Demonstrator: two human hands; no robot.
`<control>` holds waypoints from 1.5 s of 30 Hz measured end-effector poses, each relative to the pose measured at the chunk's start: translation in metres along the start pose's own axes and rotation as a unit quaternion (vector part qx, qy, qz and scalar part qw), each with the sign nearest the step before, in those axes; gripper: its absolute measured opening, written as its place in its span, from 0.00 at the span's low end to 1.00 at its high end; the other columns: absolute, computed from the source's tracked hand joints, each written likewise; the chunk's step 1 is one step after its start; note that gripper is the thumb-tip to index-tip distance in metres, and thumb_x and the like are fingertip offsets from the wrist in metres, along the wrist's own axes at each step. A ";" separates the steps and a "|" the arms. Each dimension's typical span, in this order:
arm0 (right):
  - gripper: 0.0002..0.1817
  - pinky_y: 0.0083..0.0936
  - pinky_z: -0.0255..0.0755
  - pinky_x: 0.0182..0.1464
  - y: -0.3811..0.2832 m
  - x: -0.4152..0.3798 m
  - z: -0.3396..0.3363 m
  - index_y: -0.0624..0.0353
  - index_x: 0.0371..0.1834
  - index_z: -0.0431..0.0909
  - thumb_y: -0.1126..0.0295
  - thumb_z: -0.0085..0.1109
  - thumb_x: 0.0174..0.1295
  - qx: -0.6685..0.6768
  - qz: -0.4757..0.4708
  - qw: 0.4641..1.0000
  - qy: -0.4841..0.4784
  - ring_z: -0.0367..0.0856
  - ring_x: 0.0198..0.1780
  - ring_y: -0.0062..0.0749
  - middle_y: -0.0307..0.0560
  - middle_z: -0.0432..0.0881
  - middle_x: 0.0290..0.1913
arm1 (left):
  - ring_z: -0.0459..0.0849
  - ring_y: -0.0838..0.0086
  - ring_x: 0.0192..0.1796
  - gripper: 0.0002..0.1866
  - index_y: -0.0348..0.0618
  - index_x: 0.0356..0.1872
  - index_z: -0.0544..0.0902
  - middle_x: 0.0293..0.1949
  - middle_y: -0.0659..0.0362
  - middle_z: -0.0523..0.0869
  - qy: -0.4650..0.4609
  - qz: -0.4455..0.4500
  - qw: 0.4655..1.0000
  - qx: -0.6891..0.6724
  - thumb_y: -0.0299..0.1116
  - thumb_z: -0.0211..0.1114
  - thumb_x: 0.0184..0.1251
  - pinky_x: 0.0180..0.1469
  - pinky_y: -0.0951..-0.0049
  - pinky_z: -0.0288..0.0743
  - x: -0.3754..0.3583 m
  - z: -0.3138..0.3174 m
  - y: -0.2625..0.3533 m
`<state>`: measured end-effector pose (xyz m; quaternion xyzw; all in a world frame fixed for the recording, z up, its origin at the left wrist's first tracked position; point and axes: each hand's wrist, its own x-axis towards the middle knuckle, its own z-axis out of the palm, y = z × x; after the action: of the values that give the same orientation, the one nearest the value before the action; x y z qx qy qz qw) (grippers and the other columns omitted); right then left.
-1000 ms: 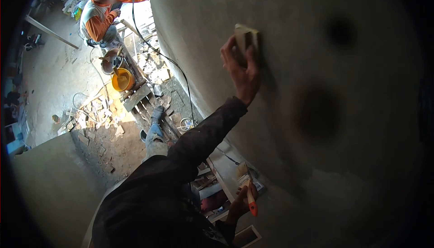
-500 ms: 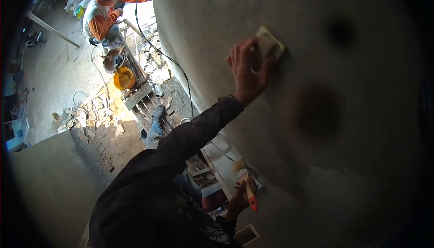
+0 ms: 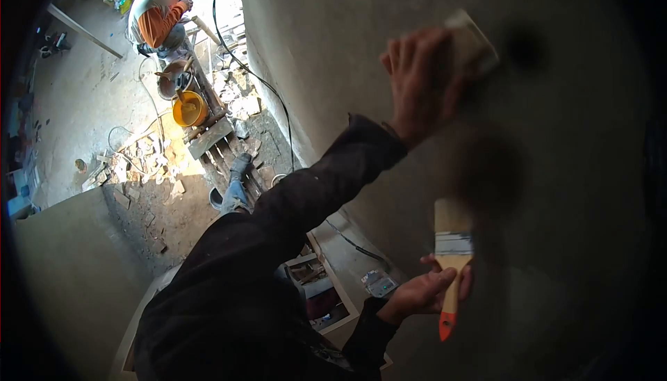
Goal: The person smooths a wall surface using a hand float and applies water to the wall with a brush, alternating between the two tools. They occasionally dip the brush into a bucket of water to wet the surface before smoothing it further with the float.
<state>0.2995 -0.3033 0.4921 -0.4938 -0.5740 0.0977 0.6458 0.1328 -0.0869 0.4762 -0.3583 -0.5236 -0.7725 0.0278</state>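
Observation:
High on a grey plastered wall (image 3: pixel 389 193), my left hand (image 3: pixel 424 78) is closed on a pale, sponge-like pad (image 3: pixel 476 42), which lies against or close to the surface. Its exact kind is blurred. My right hand (image 3: pixel 424 290), lower down, grips a flat paintbrush (image 3: pixel 455 245) by its wooden handle. The brush points up, with light bristles, a metal band and an orange handle end. It overlaps the wall in this view, close to a dark round patch (image 3: pixel 490 172).
A person (image 3: pixel 156 23) in orange sleeves crouches at the upper left. Beside them stand a yellow bucket (image 3: pixel 189 110) and a grey bucket (image 3: pixel 170 85). Rubble (image 3: pixel 142 158) covers the floor, and a black cable (image 3: pixel 267 96) hangs along the wall. A small grey device (image 3: pixel 379 284) lies below my right hand.
My left hand has moved right and slightly up with the pad. My right hand has risen to the right, bringing the paintbrush upright in front of the wall.

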 end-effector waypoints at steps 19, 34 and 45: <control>0.18 0.23 0.79 0.35 0.018 -0.084 -0.045 0.71 0.59 0.70 0.71 0.57 0.73 -0.175 0.197 0.958 -0.115 0.83 0.36 0.32 0.55 0.81 0.42 | 0.77 0.61 0.51 0.32 0.44 0.60 0.74 0.50 0.54 0.78 0.038 -0.057 0.997 0.023 0.42 0.77 0.58 0.57 0.58 0.65 0.017 -0.003 -0.029; 0.18 0.24 0.78 0.38 0.033 -0.113 -0.080 0.70 0.60 0.73 0.71 0.58 0.72 -0.179 0.272 0.926 -0.190 0.81 0.38 0.30 0.52 0.80 0.48 | 0.77 0.55 0.53 0.25 0.42 0.59 0.75 0.51 0.50 0.79 -0.121 0.091 0.988 -0.011 0.41 0.70 0.65 0.62 0.54 0.61 -0.028 -0.019 0.002; 0.18 0.23 0.76 0.35 0.035 -0.112 -0.081 0.71 0.61 0.71 0.71 0.55 0.74 -0.127 0.318 0.920 -0.188 0.81 0.38 0.29 0.55 0.80 0.50 | 0.77 0.64 0.51 0.27 0.47 0.59 0.78 0.51 0.58 0.80 -0.170 0.187 0.967 -0.017 0.39 0.76 0.59 0.60 0.59 0.63 -0.086 -0.015 -0.004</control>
<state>0.3463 -0.4063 0.4058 -0.7012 -0.5048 0.3153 0.3925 0.1868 -0.1266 0.4204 -0.5763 -0.4309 -0.6902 0.0763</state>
